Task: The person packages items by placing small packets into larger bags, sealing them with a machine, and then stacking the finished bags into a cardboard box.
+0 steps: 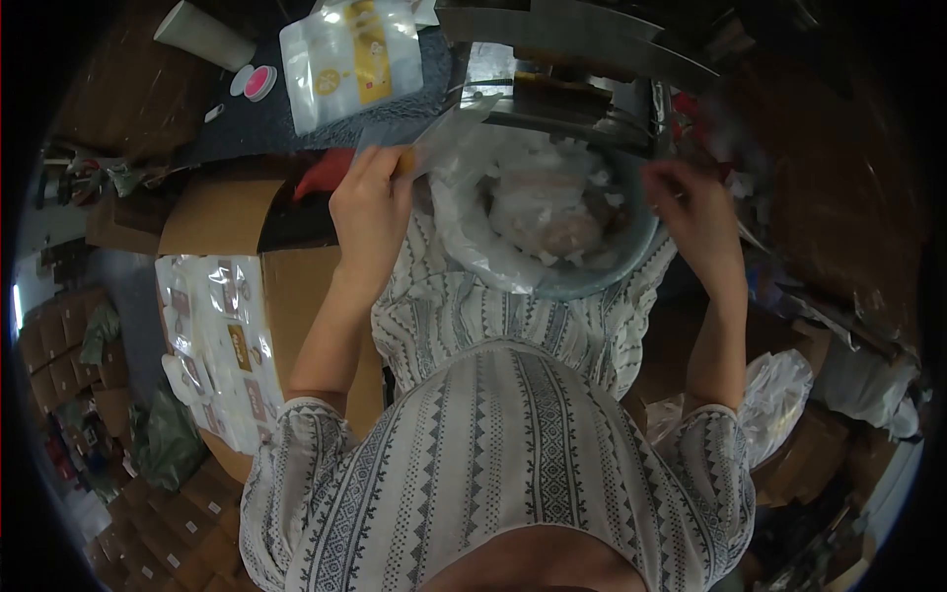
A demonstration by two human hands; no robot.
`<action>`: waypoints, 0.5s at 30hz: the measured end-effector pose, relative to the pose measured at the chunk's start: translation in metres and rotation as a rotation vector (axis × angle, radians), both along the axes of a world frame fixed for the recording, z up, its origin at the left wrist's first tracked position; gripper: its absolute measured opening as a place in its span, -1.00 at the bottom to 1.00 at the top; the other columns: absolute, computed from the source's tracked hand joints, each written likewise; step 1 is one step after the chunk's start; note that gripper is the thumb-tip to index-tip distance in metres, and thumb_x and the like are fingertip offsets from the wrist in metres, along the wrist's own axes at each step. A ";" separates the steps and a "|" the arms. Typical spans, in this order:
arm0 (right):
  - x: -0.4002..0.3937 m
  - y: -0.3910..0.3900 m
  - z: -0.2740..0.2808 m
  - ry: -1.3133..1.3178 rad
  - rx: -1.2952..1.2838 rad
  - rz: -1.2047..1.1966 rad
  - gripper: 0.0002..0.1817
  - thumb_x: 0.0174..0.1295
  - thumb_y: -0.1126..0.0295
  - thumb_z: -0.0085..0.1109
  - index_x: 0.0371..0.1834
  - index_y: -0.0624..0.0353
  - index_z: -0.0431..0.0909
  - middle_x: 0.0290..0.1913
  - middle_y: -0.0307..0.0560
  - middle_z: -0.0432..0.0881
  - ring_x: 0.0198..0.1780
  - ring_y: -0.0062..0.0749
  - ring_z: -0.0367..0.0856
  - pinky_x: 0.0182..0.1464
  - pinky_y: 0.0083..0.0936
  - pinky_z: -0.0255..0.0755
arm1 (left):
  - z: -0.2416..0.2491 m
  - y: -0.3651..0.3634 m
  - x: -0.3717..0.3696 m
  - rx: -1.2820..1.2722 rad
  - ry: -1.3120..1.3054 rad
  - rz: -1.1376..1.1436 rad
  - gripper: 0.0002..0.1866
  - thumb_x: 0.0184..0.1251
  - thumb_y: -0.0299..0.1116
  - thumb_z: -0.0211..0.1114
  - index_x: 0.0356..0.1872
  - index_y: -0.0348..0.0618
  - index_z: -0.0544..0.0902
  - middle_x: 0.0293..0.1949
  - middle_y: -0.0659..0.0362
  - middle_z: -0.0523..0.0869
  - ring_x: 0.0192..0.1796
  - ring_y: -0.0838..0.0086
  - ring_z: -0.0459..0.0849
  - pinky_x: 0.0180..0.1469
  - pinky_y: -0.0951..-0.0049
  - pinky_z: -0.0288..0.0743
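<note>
My left hand (372,192) is closed on a clear plastic bag (446,133) that stretches toward the upper middle. My right hand (686,192) hangs at the right rim of a round basin (631,252), its fingers curled and blurred; whether they hold anything is hidden. The basin stands over my lap, lined with a translucent plastic sheet (464,232) and filled with small whitish pieces and wrapped items (557,202). Beyond my left hand, a white and yellow pouch (353,64) lies on a dark cloth.
An open cardboard box (296,286) stands at the left, with packed white pouches (222,340) on its near side. A white cup (204,35) and a small pink round container (259,83) are at the upper left. A metal machine (582,44) is ahead; clear plastic (779,400) lies right.
</note>
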State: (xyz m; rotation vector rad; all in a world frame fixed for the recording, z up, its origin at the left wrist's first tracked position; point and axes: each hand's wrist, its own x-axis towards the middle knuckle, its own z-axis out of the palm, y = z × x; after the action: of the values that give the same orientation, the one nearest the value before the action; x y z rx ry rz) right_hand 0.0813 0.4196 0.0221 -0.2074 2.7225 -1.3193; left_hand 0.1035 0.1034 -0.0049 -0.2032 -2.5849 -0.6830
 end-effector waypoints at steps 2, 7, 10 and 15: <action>0.002 0.002 -0.028 -0.109 0.145 0.171 -0.85 0.17 0.44 0.13 -0.24 0.24 0.60 -0.32 0.04 0.66 -0.29 -0.29 0.67 -0.23 -0.43 0.48 | -0.004 -0.002 0.003 0.026 0.011 -0.015 -0.80 0.01 -0.61 0.26 -0.29 -0.20 0.60 -0.43 0.06 0.54 -0.41 0.13 0.57 -0.40 0.31 0.43; 0.017 -0.014 -0.225 -0.183 0.236 0.734 -0.79 0.04 0.40 0.15 -0.25 0.19 0.61 -0.14 0.12 0.62 -0.07 -0.05 0.59 -0.02 -0.31 0.44 | 0.000 0.010 0.016 0.071 -0.020 -0.048 -0.82 0.00 -0.61 0.28 -0.31 -0.20 0.61 -0.43 0.07 0.56 -0.43 0.14 0.57 -0.40 0.34 0.44; 0.046 -0.042 -0.289 -0.144 0.262 0.646 -0.75 0.01 0.39 0.17 -0.21 0.20 0.62 -0.10 0.15 0.60 -0.01 0.02 0.55 0.06 -0.30 0.39 | -0.002 0.022 0.024 0.106 -0.054 -0.090 -0.85 0.03 -0.58 0.28 -0.33 -0.20 0.62 -0.42 0.08 0.59 -0.42 0.14 0.59 -0.39 0.33 0.45; 0.047 -0.062 -0.330 -0.313 0.499 0.582 -0.74 -0.01 0.44 0.16 -0.21 0.22 0.62 -0.12 0.19 0.61 -0.06 0.02 0.57 0.09 -0.28 0.38 | -0.018 0.031 0.027 0.174 -0.251 -0.140 -0.91 0.11 -0.48 0.29 -0.34 -0.21 0.63 -0.41 0.06 0.61 -0.39 0.13 0.62 -0.36 0.28 0.46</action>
State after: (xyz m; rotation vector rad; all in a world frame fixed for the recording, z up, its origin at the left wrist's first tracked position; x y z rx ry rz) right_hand 0.1283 0.3573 -0.3076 -0.6209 2.3546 -0.4592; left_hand 0.1308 0.1340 -0.0233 -0.2593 -2.7460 -1.0388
